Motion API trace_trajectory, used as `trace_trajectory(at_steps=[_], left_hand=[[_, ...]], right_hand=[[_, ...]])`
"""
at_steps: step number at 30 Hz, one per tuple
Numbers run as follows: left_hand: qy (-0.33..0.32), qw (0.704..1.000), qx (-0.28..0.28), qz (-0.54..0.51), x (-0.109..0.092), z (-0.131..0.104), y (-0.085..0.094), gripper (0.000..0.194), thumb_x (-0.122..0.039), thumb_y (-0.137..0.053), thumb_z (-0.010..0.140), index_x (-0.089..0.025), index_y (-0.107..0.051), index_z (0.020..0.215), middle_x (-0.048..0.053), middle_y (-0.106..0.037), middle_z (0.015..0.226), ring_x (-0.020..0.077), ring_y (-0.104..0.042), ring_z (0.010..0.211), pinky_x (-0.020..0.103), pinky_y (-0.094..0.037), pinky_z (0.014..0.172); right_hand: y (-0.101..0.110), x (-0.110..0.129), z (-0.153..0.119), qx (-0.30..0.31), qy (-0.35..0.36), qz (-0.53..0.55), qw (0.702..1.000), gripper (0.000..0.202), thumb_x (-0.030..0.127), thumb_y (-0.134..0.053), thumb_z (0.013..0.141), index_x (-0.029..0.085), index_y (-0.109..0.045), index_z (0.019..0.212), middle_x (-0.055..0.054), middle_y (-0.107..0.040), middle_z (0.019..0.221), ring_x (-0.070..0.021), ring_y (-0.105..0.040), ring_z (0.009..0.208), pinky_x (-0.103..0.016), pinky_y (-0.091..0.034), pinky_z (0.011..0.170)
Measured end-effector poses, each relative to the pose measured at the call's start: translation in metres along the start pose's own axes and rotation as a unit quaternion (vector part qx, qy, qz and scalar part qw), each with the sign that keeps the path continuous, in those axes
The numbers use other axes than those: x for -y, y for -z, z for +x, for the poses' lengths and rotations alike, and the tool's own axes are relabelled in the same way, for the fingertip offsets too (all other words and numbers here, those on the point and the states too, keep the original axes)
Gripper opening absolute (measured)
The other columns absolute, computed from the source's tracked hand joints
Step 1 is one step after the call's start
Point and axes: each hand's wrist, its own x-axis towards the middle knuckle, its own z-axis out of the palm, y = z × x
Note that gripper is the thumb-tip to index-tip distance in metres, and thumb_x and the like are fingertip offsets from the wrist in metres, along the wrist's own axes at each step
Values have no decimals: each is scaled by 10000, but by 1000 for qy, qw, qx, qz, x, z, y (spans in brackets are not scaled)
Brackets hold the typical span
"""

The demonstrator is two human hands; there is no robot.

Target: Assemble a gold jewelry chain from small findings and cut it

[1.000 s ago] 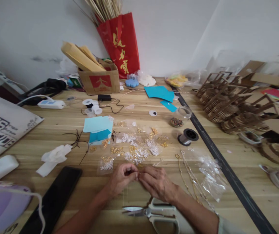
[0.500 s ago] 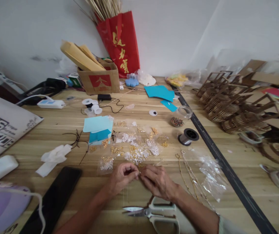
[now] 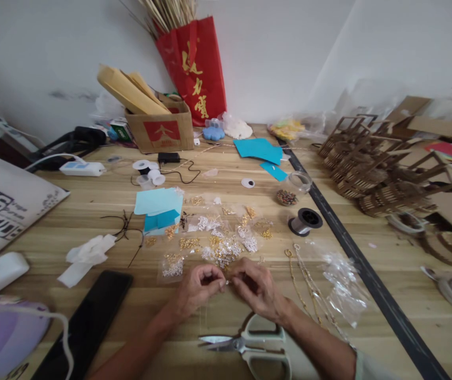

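Observation:
My left hand (image 3: pixel 201 286) pinches something tiny and pale at its fingertips, too small to name; a fine thread hangs below it. Close by on the right, my right hand (image 3: pixel 258 289) has its thumb and finger drawn together at the same small piece, and what they hold cannot be made out. Just beyond both hands lie silver beads (image 3: pixel 228 252) and gold beads (image 3: pixel 189 243), some on clear bags. Scissors (image 3: pixel 245 343) with pale handles rest below the right hand, blades pointing left. Beaded chains (image 3: pixel 308 282) lie to the right.
A black phone (image 3: pixel 87 322) and white tissue (image 3: pixel 89 256) are at left. A wire spool (image 3: pixel 305 222), a bead jar (image 3: pixel 289 196) and clear plastic bags (image 3: pixel 342 285) stand or lie at right. Blue cards (image 3: pixel 158 206) sit behind the beads. Small woven baskets (image 3: pixel 376 174) fill the far right.
The fingers of my right hand have lifted and spread slightly, showing more of the gap between thumb and fingers. My left hand has hardly moved.

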Motion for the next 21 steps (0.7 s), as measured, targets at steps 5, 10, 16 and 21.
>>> trace_trajectory(at_steps=[5,10,16,21], left_hand=[[-4,1000,-10,22,2,0,-1,130,-247,-595,721,-124,-606,681,14,-594,625,120,-515,602,214,-393,569],[-9,998,-30,48,3,0,-4,128,-250,-589,716,-127,-614,688,15,-593,631,123,-522,600,212,-402,566],[-43,991,-57,113,-1,-2,-7,112,-217,-547,710,-137,-618,677,28,-612,636,136,-551,602,219,-435,566],[-86,979,-72,168,0,-2,-9,132,-206,-517,718,-142,-622,673,40,-637,618,144,-574,569,224,-457,544]], right_hand=[[-2,0,2,19,-55,47,997,87,231,-545,894,171,-588,941,-28,-581,786,-124,-516,618,-228,-398,543],[-6,-1,3,38,-49,49,997,82,205,-552,893,169,-619,863,-38,-610,806,-149,-553,741,-242,-421,636],[-6,-1,2,42,-71,50,995,42,175,-572,870,166,-609,852,-17,-585,773,-126,-520,679,-224,-389,596],[-6,-1,2,40,-75,48,995,56,163,-564,864,168,-596,819,-2,-572,754,-114,-498,656,-211,-370,578]])
